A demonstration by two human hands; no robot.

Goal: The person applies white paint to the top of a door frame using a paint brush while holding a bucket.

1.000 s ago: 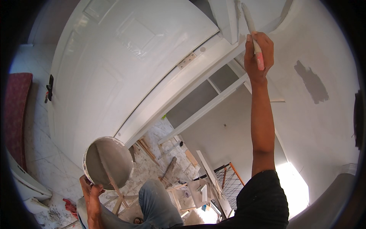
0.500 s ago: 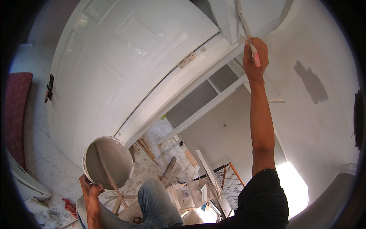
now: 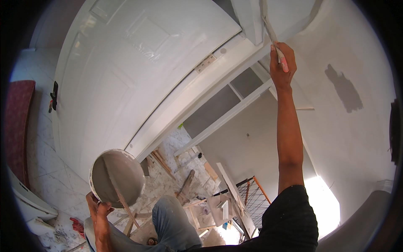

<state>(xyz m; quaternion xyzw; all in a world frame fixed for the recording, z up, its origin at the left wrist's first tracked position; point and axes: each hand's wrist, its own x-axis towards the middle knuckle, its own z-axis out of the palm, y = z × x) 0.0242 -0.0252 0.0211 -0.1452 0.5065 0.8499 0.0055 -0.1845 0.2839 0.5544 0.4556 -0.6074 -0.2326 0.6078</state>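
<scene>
My right hand [image 3: 283,63] grips a long pale brush [image 3: 271,29] with a pink handle end, raised against a white corner beside the top of the door frame [image 3: 252,21]; I cannot make out its tip well. At lower left, my left hand [image 3: 98,210] has its fingers round the rim of a white bucket [image 3: 138,168] of grey paste-like material, with a wooden stick [image 3: 119,194] standing tilted in it. The bucket is in front of a white panelled door [image 3: 109,88] with a hinge [image 3: 205,64] and a black handle [image 3: 53,97].
A red padded board [image 3: 19,130] stands at the far left. The tiled floor below holds wooden offcuts [image 3: 184,187], boards [image 3: 231,193] and a metal rack with orange bars [image 3: 258,189]. The pale wall [image 3: 352,138] on the right has a dark grey patch [image 3: 342,88].
My right hand and the brush have shifted slightly along the corner, the hand's fingertips now a little lower and further left. The bucket in my left hand has moved slightly left.
</scene>
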